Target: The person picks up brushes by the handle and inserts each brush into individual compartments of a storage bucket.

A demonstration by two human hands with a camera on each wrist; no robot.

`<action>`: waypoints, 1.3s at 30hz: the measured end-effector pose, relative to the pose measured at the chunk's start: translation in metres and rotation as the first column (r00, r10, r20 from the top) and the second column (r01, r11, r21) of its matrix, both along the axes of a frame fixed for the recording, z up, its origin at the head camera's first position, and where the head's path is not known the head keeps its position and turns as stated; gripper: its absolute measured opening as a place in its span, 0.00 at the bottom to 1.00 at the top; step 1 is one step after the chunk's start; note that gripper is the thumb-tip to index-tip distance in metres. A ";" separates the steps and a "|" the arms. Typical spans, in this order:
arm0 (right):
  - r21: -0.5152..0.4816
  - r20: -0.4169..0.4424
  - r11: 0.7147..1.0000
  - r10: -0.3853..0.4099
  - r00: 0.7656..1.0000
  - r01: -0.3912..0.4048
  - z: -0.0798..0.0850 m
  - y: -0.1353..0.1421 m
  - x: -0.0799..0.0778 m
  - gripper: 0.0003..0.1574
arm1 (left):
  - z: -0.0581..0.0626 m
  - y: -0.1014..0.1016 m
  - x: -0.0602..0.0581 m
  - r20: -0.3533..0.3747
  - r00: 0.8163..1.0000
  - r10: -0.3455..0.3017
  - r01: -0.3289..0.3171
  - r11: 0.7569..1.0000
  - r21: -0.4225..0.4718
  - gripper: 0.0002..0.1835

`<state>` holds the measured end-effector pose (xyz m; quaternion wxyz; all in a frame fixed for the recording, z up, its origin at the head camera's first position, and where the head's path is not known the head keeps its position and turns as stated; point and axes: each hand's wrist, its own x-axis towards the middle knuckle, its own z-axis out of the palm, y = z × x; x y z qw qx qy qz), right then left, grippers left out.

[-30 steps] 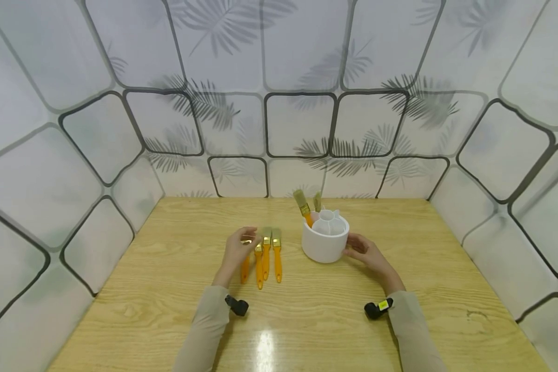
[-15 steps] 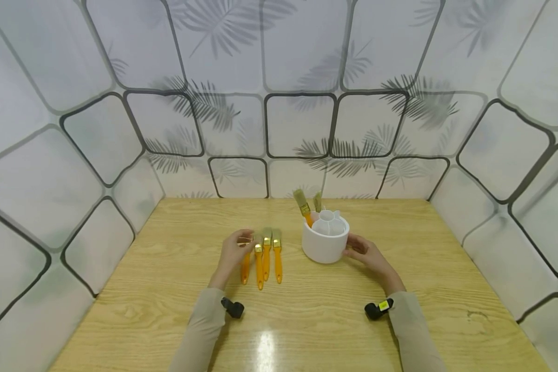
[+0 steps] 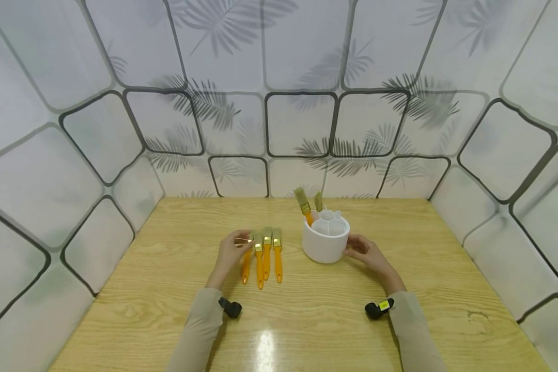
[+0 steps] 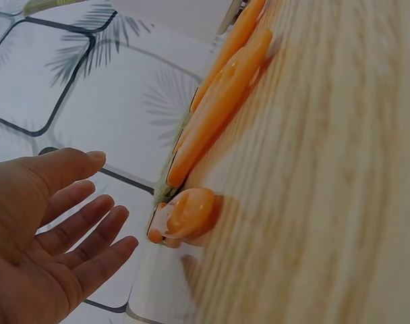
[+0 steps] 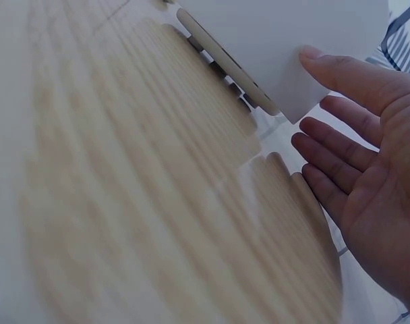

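brushes (image 3: 260,264): i see four lying on the worktop (image 3: 307,320)
left hand (image 3: 230,254): fingers spread beside them, holding nothing
right hand (image 3: 369,255): spread, thumb touching white pot (image 3: 324,249)

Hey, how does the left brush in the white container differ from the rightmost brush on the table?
Pose: the left brush leans in the white container, bristles up, while the rightmost brush lies flat, bristles at its far end.
Visibility: the left brush's lower handle is hidden by the container; the rightmost brush's handle shows fully.
Both share orange handles, gold-coloured metal bands and pale bristles.
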<state>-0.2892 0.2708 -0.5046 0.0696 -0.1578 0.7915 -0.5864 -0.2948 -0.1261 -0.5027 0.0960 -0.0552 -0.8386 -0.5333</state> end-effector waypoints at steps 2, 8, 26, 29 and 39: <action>0.005 -0.002 1.000 -0.002 1.000 0.002 -0.001 0.000 -0.001 0.32 | 0.000 0.000 0.000 -0.006 1.000 -0.005 0.005 1.000 -0.003 0.20; -0.022 -0.001 1.000 -0.007 1.000 0.007 -0.013 0.004 -0.008 0.31 | -0.001 0.000 0.000 -0.020 1.000 -0.012 0.012 1.000 -0.020 0.19; -0.044 -0.029 0.999 0.009 1.000 -0.011 -0.015 0.005 -0.011 0.42 | -0.003 -0.004 0.003 0.031 0.999 0.006 -0.004 0.997 -0.078 0.18; -0.046 0.012 0.999 0.025 1.000 -0.025 -0.006 0.002 -0.005 0.44 | -0.003 -0.004 0.003 0.046 0.999 0.018 -0.013 0.995 -0.098 0.18; -0.033 0.031 0.999 0.024 0.999 -0.023 -0.001 0.000 -0.002 0.46 | -0.003 -0.005 0.003 0.092 0.994 0.051 -0.040 0.992 -0.119 0.18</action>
